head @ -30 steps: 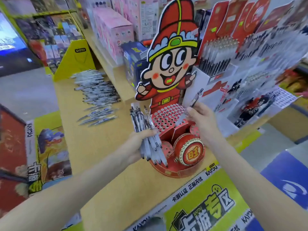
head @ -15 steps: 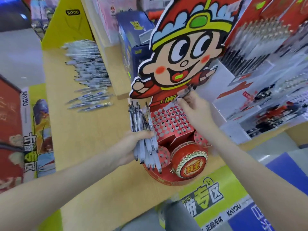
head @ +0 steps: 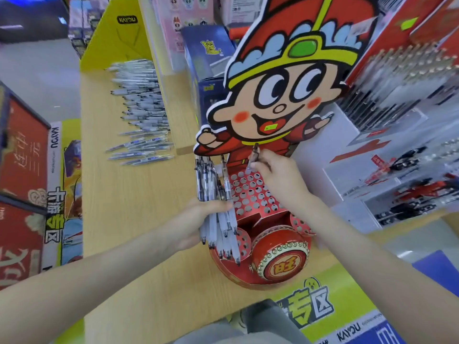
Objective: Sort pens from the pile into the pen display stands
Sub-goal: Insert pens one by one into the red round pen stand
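Note:
A red cardboard pen stand (head: pixel 258 194) with a cartoon figure on its backboard stands on the wooden shelf; its sloped panel is full of round holes. My left hand (head: pixel 198 219) grips a bundle of pens (head: pixel 218 212), tips pointing down, just left of the stand. My right hand (head: pixel 275 175) pinches a single pen (head: pixel 253 155) upright over the top rows of holes. A pile of loose pens (head: pixel 141 110) lies farther back on the wooden shelf (head: pixel 129 219).
White display stands with several pens (head: pixel 402 78) fill the right side. A blue box (head: pixel 211 58) and pink boxes sit behind the cartoon stand. A yellow divider (head: pixel 116 38) ends the shelf at the back. Red printed boxes (head: pixel 22 157) stand at the left.
The view has dipped and drawn closer to the stand. My right hand moved from the stand's right side to above the hole panel with its pen. The left hand kept its bundle.

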